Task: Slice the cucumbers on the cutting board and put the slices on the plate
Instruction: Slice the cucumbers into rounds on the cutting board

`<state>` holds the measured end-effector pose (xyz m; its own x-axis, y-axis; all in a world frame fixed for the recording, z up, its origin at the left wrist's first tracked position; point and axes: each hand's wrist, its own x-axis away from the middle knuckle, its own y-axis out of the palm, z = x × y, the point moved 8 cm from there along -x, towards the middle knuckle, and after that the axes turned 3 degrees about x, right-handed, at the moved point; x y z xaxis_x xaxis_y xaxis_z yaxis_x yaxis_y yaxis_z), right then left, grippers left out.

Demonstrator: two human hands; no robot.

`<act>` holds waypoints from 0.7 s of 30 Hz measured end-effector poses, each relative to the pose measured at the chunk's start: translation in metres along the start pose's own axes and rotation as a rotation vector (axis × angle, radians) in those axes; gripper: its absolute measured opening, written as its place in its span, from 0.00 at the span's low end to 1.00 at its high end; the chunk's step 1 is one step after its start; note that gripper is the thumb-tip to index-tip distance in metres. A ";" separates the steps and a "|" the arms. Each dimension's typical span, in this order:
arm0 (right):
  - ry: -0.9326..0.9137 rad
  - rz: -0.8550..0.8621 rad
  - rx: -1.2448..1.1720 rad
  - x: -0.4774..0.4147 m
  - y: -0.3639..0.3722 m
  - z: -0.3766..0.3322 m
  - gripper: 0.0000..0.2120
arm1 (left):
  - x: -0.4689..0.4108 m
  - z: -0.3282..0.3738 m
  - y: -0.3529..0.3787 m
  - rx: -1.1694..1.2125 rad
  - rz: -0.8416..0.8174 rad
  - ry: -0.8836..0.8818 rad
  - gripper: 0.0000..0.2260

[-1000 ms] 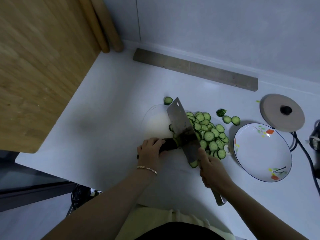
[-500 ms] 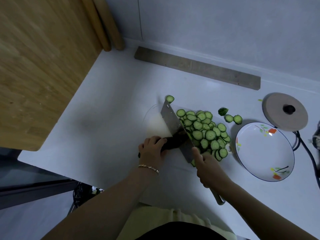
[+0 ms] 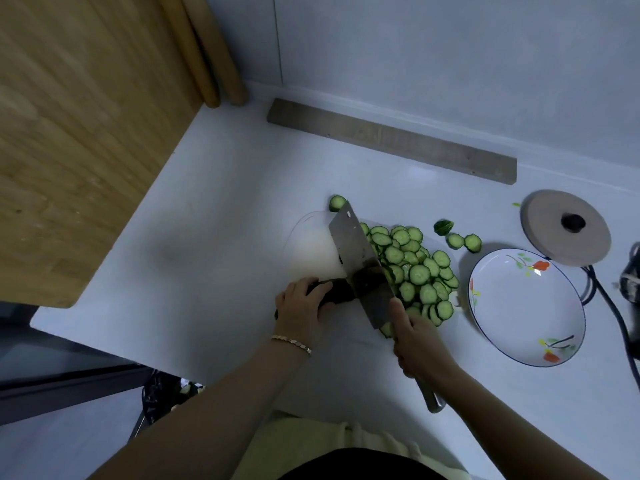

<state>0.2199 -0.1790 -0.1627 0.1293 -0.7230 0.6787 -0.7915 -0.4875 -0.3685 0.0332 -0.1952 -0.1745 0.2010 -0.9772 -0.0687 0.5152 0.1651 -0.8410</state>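
On a white cutting board (image 3: 308, 247) lies the dark uncut end of a cucumber (image 3: 341, 289), and my left hand (image 3: 300, 304) holds it with curled fingers. My right hand (image 3: 414, 336) grips the handle of a broad steel cleaver (image 3: 360, 261), whose blade stands across the cucumber just right of my left fingers. A heap of several green cucumber slices (image 3: 417, 271) lies to the right of the blade. The white flowered plate (image 3: 526, 306) sits further right and holds no slices.
Loose slices lie at the board's far edge (image 3: 337, 203) and near the plate (image 3: 464, 241), beside a cucumber end piece (image 3: 443, 226). A round lid (image 3: 566, 227) and a black cable (image 3: 609, 299) lie at the right. A wooden board (image 3: 79, 133) leans at the left.
The cleaver dropped flat onto the cucumber half a second ago and now stands raised and tilted again, a little further left along the cucumber. My left hand kept its hold.
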 end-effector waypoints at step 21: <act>-0.100 0.047 0.288 -0.007 0.021 -0.012 0.27 | -0.004 0.001 0.001 0.013 -0.103 -0.021 0.17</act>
<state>0.1949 -0.1783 -0.1673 0.1662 -0.7854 0.5963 -0.5976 -0.5612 -0.5726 0.0338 -0.1907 -0.1749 0.1634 -0.9861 0.0294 0.5447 0.0653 -0.8361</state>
